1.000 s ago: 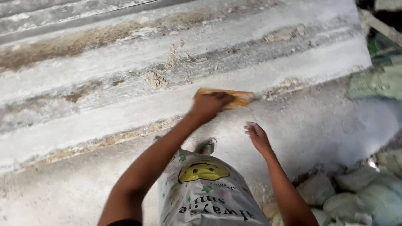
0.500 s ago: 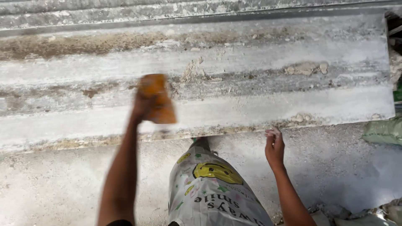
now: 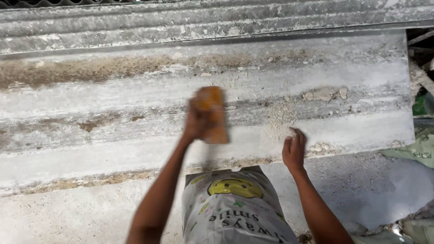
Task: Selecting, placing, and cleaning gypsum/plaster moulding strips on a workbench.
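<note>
My left hand (image 3: 195, 121) grips a flat orange-brown block (image 3: 213, 114), blurred with motion, and holds it against a long white stepped plaster moulding (image 3: 113, 90) that lies in front of me. My right hand (image 3: 294, 149) rests with its fingers together on the moulding's lower white band, to the right of the block, holding nothing. Brown stains and crumbs of rough plaster (image 3: 323, 94) mark the moulding's surface near both hands.
The moulding lies on a dusty concrete floor (image 3: 81, 212). Behind it run further grey ridged lengths (image 3: 217, 20). Pale sacks and a green bag (image 3: 418, 149) lie at the right edge. My printed shirt (image 3: 233, 212) fills the lower middle.
My left hand has carried the block from the moulding's lower edge up and across its face, now further right than half a second ago. My right hand has moved up onto the moulding.
</note>
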